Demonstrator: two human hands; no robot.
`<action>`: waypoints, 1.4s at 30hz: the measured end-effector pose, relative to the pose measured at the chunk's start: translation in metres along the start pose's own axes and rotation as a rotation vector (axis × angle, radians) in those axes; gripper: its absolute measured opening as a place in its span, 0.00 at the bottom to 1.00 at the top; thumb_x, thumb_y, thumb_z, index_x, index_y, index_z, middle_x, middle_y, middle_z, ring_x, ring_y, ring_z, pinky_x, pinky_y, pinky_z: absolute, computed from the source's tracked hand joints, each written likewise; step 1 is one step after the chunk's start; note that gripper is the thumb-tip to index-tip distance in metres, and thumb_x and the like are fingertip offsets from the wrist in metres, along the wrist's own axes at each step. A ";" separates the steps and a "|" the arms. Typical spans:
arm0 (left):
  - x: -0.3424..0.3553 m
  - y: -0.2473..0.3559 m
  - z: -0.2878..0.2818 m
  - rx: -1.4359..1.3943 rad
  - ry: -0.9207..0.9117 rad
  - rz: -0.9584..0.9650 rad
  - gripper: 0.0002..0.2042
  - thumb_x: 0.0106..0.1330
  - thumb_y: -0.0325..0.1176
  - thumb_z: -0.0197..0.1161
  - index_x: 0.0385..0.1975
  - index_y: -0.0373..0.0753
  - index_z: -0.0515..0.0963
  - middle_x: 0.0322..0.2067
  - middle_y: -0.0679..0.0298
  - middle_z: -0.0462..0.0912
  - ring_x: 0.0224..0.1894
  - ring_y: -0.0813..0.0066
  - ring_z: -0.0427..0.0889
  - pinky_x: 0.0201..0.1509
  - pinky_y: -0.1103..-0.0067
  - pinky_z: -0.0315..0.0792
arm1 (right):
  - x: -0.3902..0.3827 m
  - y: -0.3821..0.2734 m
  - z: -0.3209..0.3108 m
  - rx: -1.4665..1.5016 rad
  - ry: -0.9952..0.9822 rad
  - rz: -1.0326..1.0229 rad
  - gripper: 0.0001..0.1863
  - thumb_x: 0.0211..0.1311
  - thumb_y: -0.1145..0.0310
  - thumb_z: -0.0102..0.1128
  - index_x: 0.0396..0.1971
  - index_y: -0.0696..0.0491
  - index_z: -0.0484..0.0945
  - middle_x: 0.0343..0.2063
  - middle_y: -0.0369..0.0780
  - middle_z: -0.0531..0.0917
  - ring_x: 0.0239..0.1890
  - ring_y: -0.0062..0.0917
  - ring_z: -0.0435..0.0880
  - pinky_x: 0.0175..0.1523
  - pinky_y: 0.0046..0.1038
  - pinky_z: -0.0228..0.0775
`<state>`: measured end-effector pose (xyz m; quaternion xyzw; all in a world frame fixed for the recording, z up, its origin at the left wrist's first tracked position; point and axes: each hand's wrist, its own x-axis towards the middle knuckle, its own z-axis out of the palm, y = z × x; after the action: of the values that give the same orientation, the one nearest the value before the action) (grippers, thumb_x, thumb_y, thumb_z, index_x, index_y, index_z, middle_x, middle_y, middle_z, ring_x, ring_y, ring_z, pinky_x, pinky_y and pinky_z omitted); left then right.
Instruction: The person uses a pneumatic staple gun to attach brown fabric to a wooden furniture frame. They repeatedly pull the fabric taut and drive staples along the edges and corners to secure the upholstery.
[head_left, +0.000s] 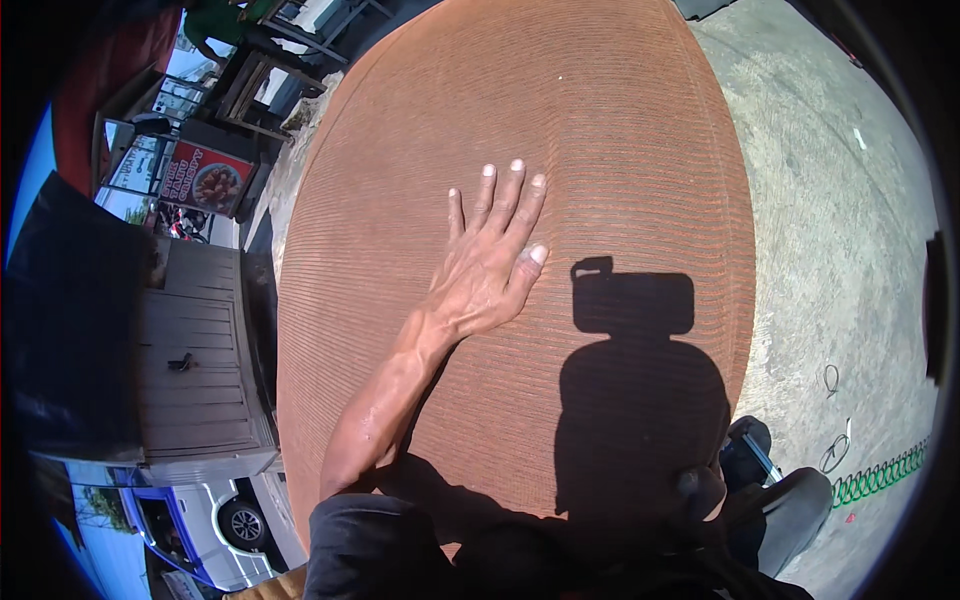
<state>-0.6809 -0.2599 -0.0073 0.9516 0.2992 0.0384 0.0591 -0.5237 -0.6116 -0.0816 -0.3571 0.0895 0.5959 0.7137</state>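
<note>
My left hand lies flat on a large piece covered in brown ribbed fabric, its fingers spread and nothing held. A seam or ridge in the fabric runs just right of the fingertips. What looks like my right hand is low at the right edge of the fabric, deep in shadow; its fingers cannot be made out. Close by it, a dark object with a bluish metal strip shows beside the edge, its kind unclear. The shadow of my head and shoulders falls across the right half of the fabric.
Concrete floor runs along the right, with a green coiled hose and thin wire loops. At the left are a wooden wall, a red food sign, wooden benches and a parked vehicle. A person stands far left.
</note>
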 end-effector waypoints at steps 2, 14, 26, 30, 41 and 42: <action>-0.003 0.045 -0.003 0.025 -0.044 0.148 0.35 0.74 0.55 0.47 0.77 0.48 0.53 0.78 0.53 0.44 0.79 0.38 0.37 0.76 0.39 0.32 | -0.001 0.001 0.003 0.050 0.007 0.009 0.33 0.66 0.69 0.58 0.70 0.60 0.62 0.60 0.47 0.77 0.60 0.37 0.79 0.65 0.38 0.72; -0.066 0.207 -0.014 -0.052 -0.386 0.510 0.32 0.60 0.59 0.64 0.64 0.54 0.77 0.70 0.68 0.69 0.77 0.54 0.55 0.74 0.32 0.30 | 0.000 -0.022 0.008 -0.260 0.035 0.020 0.25 0.78 0.52 0.51 0.58 0.59 0.76 0.48 0.41 0.85 0.47 0.23 0.85 0.53 0.25 0.79; -0.153 0.283 -0.001 -0.184 -0.278 0.337 0.21 0.65 0.50 0.63 0.52 0.44 0.83 0.50 0.63 0.84 0.65 0.65 0.75 0.77 0.41 0.41 | 0.033 -0.001 -0.030 -0.270 0.034 0.127 0.23 0.74 0.49 0.56 0.46 0.57 0.80 0.28 0.36 0.83 0.29 0.18 0.84 0.34 0.20 0.77; -0.239 0.322 0.016 -1.066 -0.317 0.222 0.17 0.66 0.45 0.67 0.45 0.38 0.85 0.37 0.58 0.87 0.47 0.63 0.87 0.68 0.57 0.69 | -0.007 0.015 -0.069 -0.087 -0.169 0.191 0.19 0.74 0.53 0.57 0.47 0.56 0.79 0.28 0.34 0.81 0.30 0.18 0.82 0.37 0.21 0.75; -0.326 0.321 0.126 -2.325 0.949 -0.990 0.18 0.70 0.39 0.64 0.56 0.40 0.75 0.57 0.55 0.79 0.60 0.55 0.77 0.70 0.53 0.68 | -0.084 0.075 -0.103 0.109 -0.143 0.355 0.23 0.73 0.59 0.61 0.62 0.54 0.71 0.59 0.38 0.76 0.65 0.31 0.72 0.71 0.41 0.63; -0.328 0.318 0.124 -2.337 0.987 -0.910 0.19 0.70 0.39 0.65 0.57 0.41 0.74 0.58 0.56 0.79 0.61 0.56 0.76 0.71 0.52 0.66 | -0.082 0.072 -0.099 0.122 -0.133 0.359 0.22 0.73 0.59 0.61 0.60 0.53 0.72 0.58 0.38 0.77 0.64 0.31 0.73 0.70 0.41 0.63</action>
<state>-0.7560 -0.7175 -0.0993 0.0483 0.3680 0.5821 0.7235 -0.5826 -0.7343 -0.1374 -0.2516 0.1402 0.7293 0.6206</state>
